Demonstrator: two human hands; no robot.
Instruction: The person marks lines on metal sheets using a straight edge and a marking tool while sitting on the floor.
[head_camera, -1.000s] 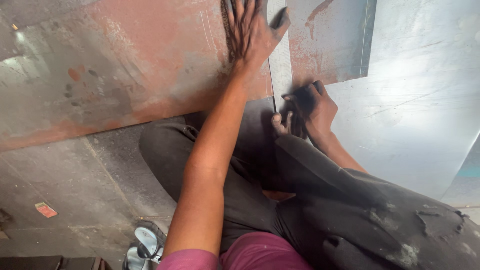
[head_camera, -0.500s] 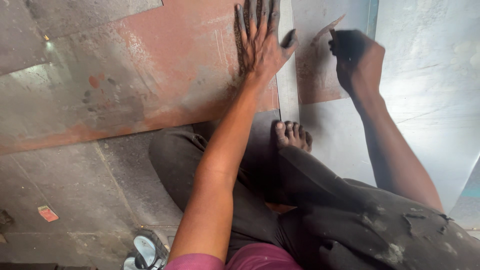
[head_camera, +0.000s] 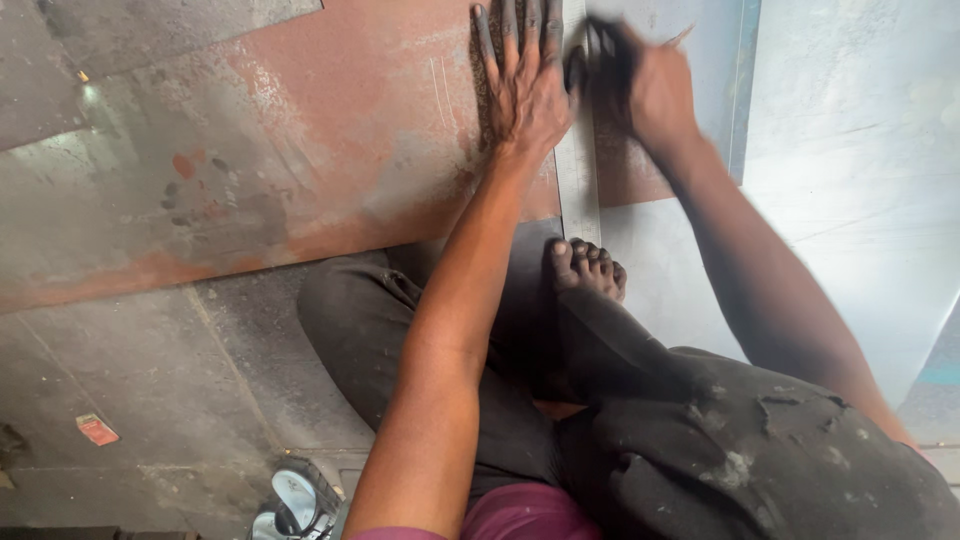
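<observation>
Swung leftward since half a second ago, right hand (head_camera: 650, 90) blurred, grip unreadable, beside left hand (head_camera: 525, 85) pressed flat, fingers spread, on rusty steel sheet (head_camera: 300, 150); marking apparently underway.

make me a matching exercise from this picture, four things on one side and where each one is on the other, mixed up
Things:
1. left hand
2. right hand
3. bare foot
4. small red scrap

Places:
A. on the concrete floor, far left
B. flat on the rusty sheet
C. blurred, above the strip beside the rusty sheet
D. beside the dark trouser leg, below both hands

Pairs: 1-B, 2-C, 3-D, 4-A
</observation>
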